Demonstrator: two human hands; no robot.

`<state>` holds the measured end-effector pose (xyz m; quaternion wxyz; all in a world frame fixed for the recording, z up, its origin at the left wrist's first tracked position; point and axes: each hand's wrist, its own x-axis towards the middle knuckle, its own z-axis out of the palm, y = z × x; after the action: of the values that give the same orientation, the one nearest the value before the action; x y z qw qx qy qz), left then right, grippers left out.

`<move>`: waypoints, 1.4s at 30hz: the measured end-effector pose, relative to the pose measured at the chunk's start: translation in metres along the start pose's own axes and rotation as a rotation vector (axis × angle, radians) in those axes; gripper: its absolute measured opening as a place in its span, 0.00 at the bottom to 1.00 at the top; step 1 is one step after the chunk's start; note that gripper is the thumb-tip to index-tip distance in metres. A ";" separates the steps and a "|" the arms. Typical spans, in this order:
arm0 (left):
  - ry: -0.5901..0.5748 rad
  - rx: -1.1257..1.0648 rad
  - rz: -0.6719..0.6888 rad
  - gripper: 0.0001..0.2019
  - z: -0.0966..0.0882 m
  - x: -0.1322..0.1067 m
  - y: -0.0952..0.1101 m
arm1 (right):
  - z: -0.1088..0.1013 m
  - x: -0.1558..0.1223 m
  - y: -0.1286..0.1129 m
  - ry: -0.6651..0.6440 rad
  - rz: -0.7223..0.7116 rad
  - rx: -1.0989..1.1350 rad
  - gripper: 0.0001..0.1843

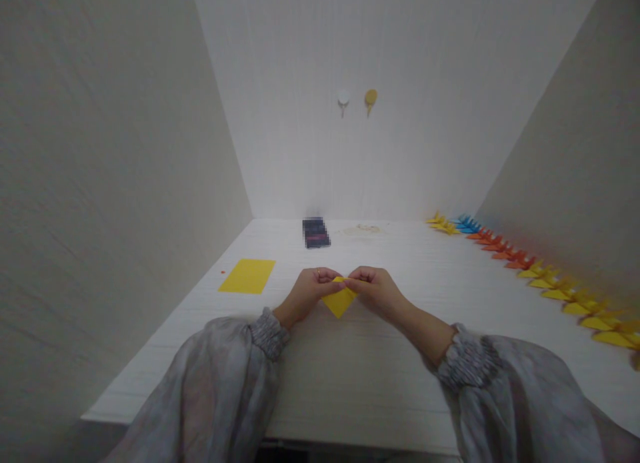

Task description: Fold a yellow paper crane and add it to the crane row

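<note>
A small folded piece of yellow origami paper (339,301) is held between both hands, one corner pointing down toward me. My left hand (311,291) pinches its upper left side with thumb and fingers. On the upper right side, my right hand (376,288) grips the same paper, its thumb near the top fold. The thumbs almost meet at the upper edge, and the fingers hide part of the folds there. To the left lies a flat yellow paper sheet (247,276), apart from my left hand.
A dark pixelated rectangular object (316,233) lies toward the back wall. Folded paper cranes in yellow, blue and orange (517,257) form a row along the right wall. Two hooks, one white (343,99) and one yellow (371,99), are on the back wall. The white tabletop (320,383) has side walls.
</note>
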<state>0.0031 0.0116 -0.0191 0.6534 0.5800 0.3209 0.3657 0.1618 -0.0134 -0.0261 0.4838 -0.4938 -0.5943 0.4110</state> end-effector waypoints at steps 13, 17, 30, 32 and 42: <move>0.107 0.067 -0.001 0.10 -0.004 0.003 -0.002 | 0.000 0.002 0.001 -0.029 0.068 0.121 0.07; 0.143 0.040 0.010 0.10 -0.006 0.004 -0.002 | -0.004 0.004 0.001 -0.027 0.104 0.244 0.07; 0.175 0.006 0.053 0.11 -0.009 0.005 -0.002 | -0.009 0.001 -0.008 0.069 0.071 0.322 0.08; 0.165 -0.002 0.045 0.11 -0.009 0.005 -0.002 | -0.009 0.001 -0.009 0.072 0.059 0.331 0.08; 0.050 0.058 -0.015 0.11 -0.001 0.000 0.002 | -0.005 -0.003 -0.011 -0.049 0.070 0.307 0.05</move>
<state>0.0017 0.0119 -0.0174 0.6305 0.5871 0.3520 0.3658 0.1651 -0.0178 -0.0152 0.5243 -0.4241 -0.5185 0.5257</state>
